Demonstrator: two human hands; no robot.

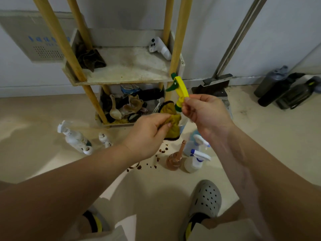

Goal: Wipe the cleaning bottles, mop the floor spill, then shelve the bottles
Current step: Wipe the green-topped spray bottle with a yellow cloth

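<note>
Centre frame: right hand (206, 113) is pinching the spray bottle (181, 89) at its neck, with the long axis running near upright and the top leaning slightly upper left. Left hand (149, 134) is gripping the cloth (172, 122), bunched against the bottle's left side, so the wiping hand is sitting left of and below the neck. Spill (156, 159) is lying lower centre, not yet mopped.

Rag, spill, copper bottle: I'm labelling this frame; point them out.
Rag (172, 132): head view, lower fold.
Spill (139, 167): head view, dark blot.
Copper bottle (172, 163): head view, round body.
</note>
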